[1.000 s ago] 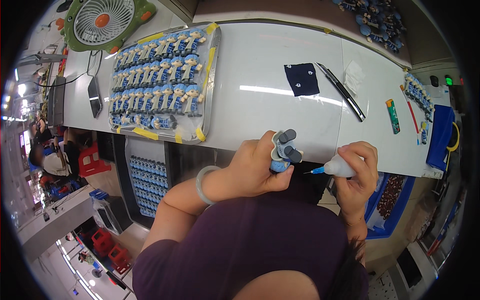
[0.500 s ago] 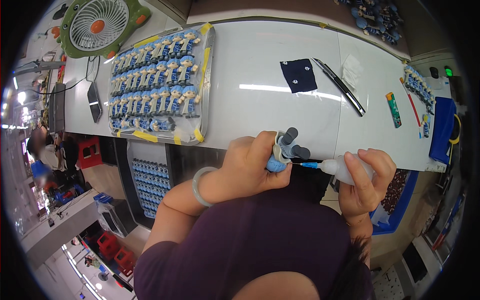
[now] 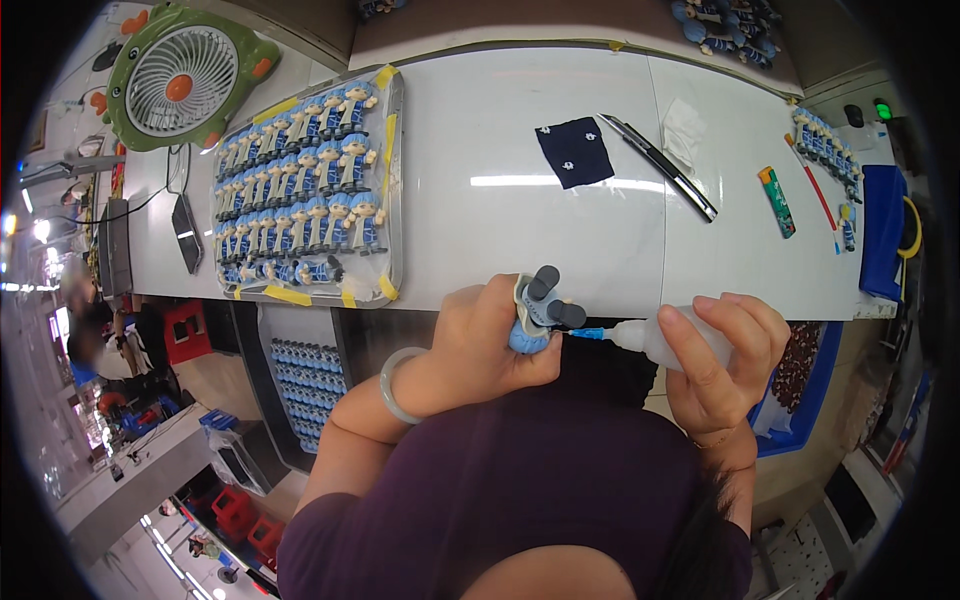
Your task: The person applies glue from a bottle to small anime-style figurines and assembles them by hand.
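Observation:
My left hand (image 3: 478, 338) is closed round a small blue-haired figurine (image 3: 541, 306); its dark grey feet point up and away from me. My right hand (image 3: 728, 355) grips a translucent white squeeze bottle (image 3: 660, 342), tilted nearly level. From the bottle's nozzle a blue needle tip (image 3: 588, 333) points left at the figurine, close to its hair and my left thumb. Whether the needle touches the figurine I cannot tell. To the left on the table, a metal tray (image 3: 398, 200) edged with yellow tape holds rows of similar figurines (image 3: 330, 165).
A green fan (image 3: 180, 85) stands at the far left. On the white table lie a dark cloth (image 3: 575, 152), a utility knife (image 3: 660, 168), white tissue (image 3: 683, 135), a green lighter (image 3: 776, 203) and a red thin brush (image 3: 815, 190). A lower left bin holds more blue parts (image 3: 305, 385).
The whole view has shifted slightly, so the table things appear farther left. Both hands keep their grips, and the needle stays close to the figurine.

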`<state>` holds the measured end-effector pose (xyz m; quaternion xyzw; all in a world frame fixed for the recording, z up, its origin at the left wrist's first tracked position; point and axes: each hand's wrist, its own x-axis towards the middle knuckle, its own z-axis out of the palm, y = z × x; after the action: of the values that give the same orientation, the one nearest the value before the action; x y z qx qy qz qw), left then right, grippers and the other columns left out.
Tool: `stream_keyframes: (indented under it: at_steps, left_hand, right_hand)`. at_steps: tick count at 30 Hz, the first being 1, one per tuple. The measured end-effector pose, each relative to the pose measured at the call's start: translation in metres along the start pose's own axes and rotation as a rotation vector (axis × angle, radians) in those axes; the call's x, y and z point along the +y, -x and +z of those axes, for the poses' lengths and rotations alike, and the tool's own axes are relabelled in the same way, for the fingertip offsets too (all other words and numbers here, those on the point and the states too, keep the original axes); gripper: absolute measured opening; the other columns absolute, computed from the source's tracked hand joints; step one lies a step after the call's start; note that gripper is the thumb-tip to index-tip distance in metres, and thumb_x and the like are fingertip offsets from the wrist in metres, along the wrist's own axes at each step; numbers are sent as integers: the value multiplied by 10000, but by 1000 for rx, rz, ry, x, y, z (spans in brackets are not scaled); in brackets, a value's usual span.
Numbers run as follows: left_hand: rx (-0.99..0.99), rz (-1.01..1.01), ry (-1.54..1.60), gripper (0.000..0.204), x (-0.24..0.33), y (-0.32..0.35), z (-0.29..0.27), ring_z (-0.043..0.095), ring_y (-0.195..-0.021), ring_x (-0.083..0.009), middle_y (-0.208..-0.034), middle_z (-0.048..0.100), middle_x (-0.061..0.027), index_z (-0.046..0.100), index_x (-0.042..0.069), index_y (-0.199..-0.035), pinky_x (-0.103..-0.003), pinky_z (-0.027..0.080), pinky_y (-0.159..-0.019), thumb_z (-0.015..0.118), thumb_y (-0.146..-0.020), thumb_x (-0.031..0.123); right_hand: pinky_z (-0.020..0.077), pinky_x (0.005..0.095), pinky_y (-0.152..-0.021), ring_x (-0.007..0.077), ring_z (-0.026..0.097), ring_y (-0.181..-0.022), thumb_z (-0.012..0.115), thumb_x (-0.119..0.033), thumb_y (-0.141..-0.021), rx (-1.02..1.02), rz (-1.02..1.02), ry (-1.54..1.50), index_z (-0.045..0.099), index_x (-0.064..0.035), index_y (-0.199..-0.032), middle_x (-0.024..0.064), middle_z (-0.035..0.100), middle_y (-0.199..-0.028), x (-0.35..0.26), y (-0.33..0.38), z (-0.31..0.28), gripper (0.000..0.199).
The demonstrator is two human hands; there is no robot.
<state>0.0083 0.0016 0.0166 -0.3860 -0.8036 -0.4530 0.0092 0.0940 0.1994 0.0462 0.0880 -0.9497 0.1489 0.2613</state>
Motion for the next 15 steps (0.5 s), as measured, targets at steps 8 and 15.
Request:
stream_keyframes:
  at_steps: [8,15]
  left_hand:
    - [-22,-17,-1,342,1,0,-1,529,-445,-220,-599,532,-58,456,-8,-874,-280,423,-424,653,-636,138]
    - [-39,13,-42,369,0,0,-1,533,-456,-221,-627,547,-60,443,-11,-907,-277,427,-429,650,-642,140]
  right_hand:
    - [322,272,-740,155,443,-908,636,-145,-668,-21,-4,-9,643,-220,-942,-41,497,-985,0,-1,-2,284]
    - [324,267,-737,151,442,-900,625,-161,-682,-44,-19,16,648,-213,-933,-41,507,-966,0,-3,-6,258]
